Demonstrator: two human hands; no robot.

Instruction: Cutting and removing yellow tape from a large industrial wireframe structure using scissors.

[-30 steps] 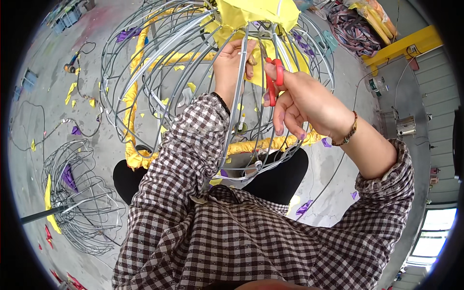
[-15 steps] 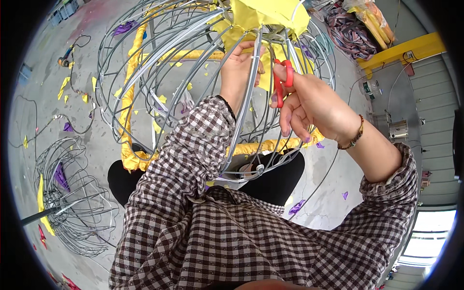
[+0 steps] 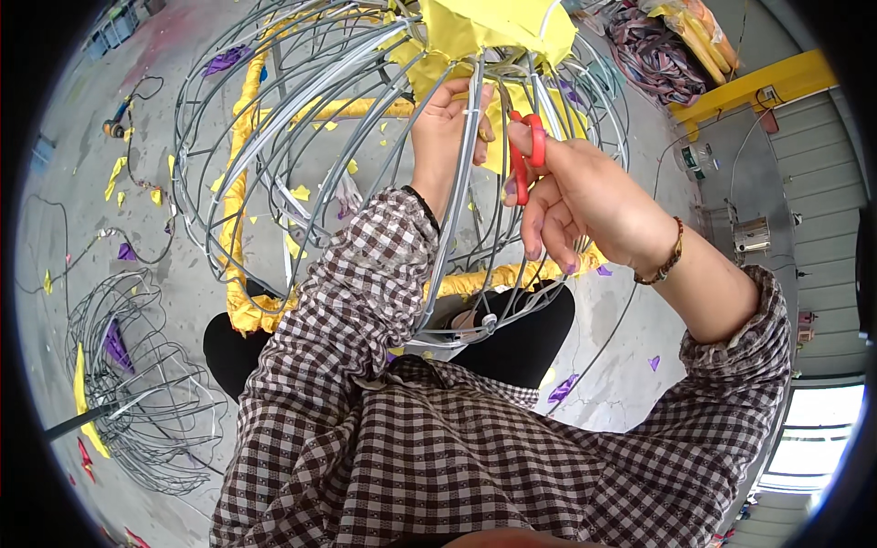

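Note:
In front of me stands a large rounded cage of grey wire [image 3: 338, 114], its top wrapped in yellow fabric [image 3: 498, 26]. My right hand [image 3: 594, 187] has its thumb and a finger in the loops of red-handled scissors [image 3: 529, 157], the other fingers loosely curled. The scissor blades point up toward the fabric's underside, and their tips are hard to see. Between the wires my left hand [image 3: 446, 123] reaches in just below the fabric, partly behind a bundle of wires. Its fingers are pinched together; what lies between them is too small to make out.
A yellow-wrapped square frame [image 3: 236, 205] surrounds the cage's base. Another wire cage [image 3: 151, 384] lies at the left. Purple scraps [image 3: 562, 389] and yellow ones dot the grey floor. A corded tool [image 3: 116, 123] lies far left, bundled cloth [image 3: 644, 55] far right.
The whole scene has shifted slightly left in the picture. Both hands keep nearly the same position and grip, the scissors still below the yellow fabric.

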